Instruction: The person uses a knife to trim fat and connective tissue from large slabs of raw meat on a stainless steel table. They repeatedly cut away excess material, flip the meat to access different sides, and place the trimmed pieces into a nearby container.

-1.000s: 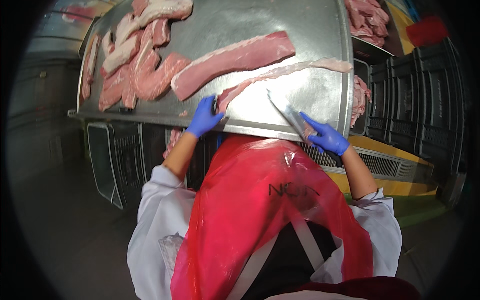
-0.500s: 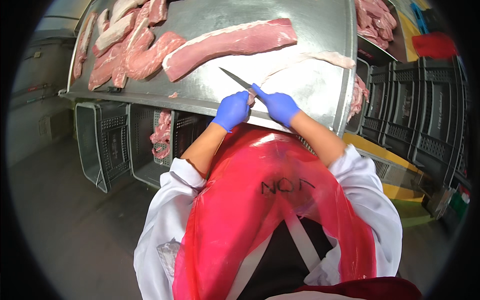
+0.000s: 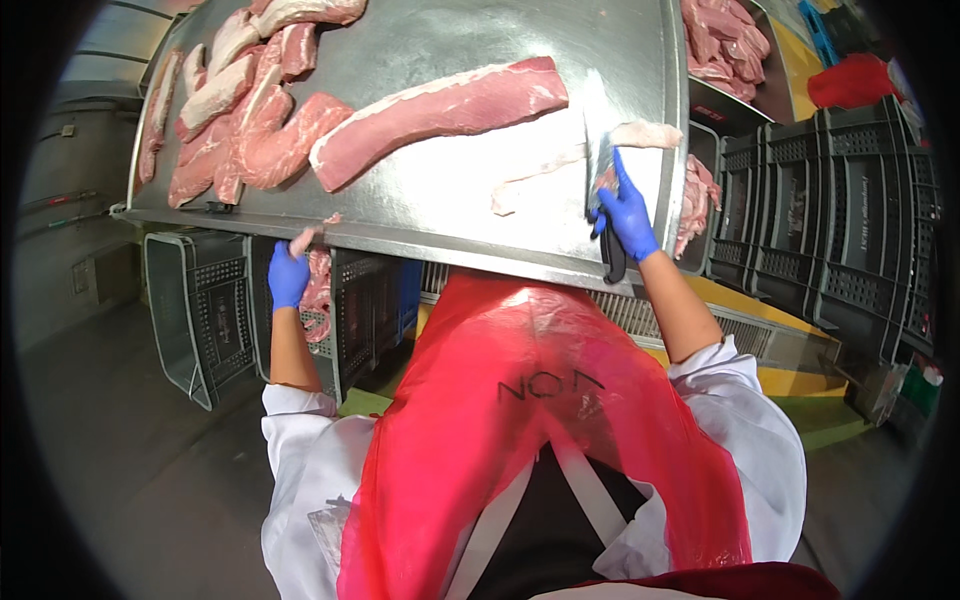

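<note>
My left hand [image 3: 289, 277], in a blue glove, is off the table's near edge above a grey crate, its fingers closed on a small scrap of meat [image 3: 302, 241]. At the table's right side my right hand [image 3: 629, 222], also gloved in blue, grips a black-handled knife [image 3: 614, 262]. Its blurred blade points away from me, across a pale strip of fat [image 3: 645, 135]. The strip's thin tail lies to the left of the blade. A long pink slab of meat [image 3: 440, 115] with a white fat edge rests at mid-table.
Several meat pieces [image 3: 255, 130] are heaped at the metal table's [image 3: 420, 220] left. Below its near edge hang or stand grey crates [image 3: 215, 310], one with meat trimmings [image 3: 318, 300]. On the right are a meat-filled bin [image 3: 725, 45], a crate of trimmings [image 3: 697, 205] and black crates [image 3: 860, 200].
My hands have parted. The left went left past the table edge with a meat scrap; the right moved right with the knife, now pointing away. The fat strip's near end lies loose on the table.
</note>
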`<state>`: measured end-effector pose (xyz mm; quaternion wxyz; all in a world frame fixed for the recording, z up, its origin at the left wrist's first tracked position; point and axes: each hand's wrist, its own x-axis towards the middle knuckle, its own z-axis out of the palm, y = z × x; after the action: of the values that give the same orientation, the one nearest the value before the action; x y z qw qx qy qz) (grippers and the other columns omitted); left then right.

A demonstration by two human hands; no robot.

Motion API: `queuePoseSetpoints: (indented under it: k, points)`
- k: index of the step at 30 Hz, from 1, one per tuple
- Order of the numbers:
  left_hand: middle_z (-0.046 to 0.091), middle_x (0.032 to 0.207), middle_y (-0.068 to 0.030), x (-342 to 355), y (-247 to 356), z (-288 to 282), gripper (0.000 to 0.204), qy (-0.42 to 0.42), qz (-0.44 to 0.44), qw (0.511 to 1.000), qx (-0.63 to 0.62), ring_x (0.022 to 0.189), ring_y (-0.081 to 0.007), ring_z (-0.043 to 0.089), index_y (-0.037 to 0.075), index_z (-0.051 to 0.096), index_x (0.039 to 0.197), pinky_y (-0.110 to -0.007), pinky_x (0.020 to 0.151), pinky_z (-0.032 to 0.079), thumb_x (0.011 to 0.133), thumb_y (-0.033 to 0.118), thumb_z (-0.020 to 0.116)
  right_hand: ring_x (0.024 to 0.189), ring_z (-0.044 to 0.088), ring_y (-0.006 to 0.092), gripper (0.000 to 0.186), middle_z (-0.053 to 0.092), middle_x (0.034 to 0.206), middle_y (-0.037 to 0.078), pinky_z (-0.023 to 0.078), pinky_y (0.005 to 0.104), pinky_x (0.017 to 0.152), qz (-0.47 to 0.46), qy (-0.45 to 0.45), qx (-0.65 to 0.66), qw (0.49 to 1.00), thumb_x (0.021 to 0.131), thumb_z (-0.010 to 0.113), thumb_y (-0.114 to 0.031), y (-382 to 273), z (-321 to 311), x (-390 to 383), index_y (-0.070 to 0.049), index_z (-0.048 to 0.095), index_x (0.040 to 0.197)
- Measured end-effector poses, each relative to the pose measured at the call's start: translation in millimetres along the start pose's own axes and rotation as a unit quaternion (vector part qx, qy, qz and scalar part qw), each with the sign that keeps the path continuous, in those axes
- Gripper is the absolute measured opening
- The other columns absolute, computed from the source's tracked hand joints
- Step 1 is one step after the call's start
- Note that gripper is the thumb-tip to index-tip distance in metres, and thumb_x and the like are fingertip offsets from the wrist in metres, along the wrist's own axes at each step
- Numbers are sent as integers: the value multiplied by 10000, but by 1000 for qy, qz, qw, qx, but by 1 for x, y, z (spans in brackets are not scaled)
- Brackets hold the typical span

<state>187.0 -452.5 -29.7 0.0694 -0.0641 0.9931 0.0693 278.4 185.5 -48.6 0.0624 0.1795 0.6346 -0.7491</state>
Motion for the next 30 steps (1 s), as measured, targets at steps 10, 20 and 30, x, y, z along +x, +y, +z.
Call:
queuePoseSetpoints:
  k: [10,20,30]
  points:
    - [581,1294,-264,26,50,13,571,74,155,983,-63,1214,-394,583,-41,508,1366,-461,1052,468,869,155,709,685,539,188,796,523,882,56,501,593,1058,-211,93,427,874,1004,525,-23,-36,0,222,-281,145,1654]
    - [633,1269,-175,63,466,61,456,-13,557,804,-207,1175,-370,587,94,601,1352,-483,1006,481,910,174,681,706,649,175,761,658,1132,143,546,261,567,-250,285,177,908,1024,584,-88,-47,-98,47,-223,177,1652]
    - [716,994,-241,62,622,99,271,-209,519,822,-106,982,-414,702,-14,649,1063,-483,863,546,927,203,561,625,586,132,740,642,1113,179,523,266,550,-132,519,66,842,1034,469,4,-54,-96,-187,-153,119,1666]
